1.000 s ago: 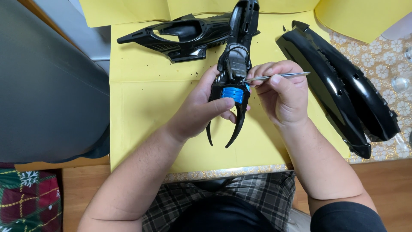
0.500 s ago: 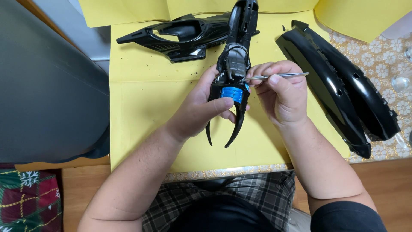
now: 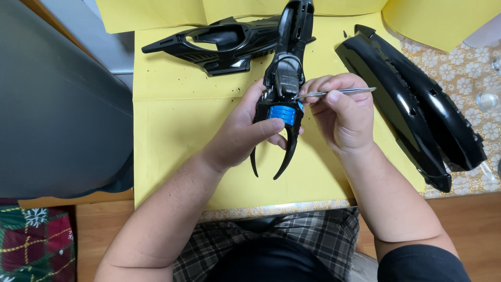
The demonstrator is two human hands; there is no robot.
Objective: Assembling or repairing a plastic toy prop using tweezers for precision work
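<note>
Black plastic shell parts: three, namely one held clawed piece (image 3: 284, 89), one open frame (image 3: 219, 44), one long cover (image 3: 412, 104). Metal picks (image 3: 339, 92): one. Hands: two, left (image 3: 245, 130) and right (image 3: 342, 112).

The thin metal tool (image 3: 336, 93) has barely moved against the black clawed part (image 3: 282, 99). Its tip now sits marginally lower there.

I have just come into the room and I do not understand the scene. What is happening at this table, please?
A person sits at a table covered with yellow paper. The left hand grips a long black plastic part with a blue section and two curved prongs, holding it over the paper. The right hand holds a thin metal tool with its tip against that part. Two other black shell pieces lie aside: one at the top left, one at the right.
</note>
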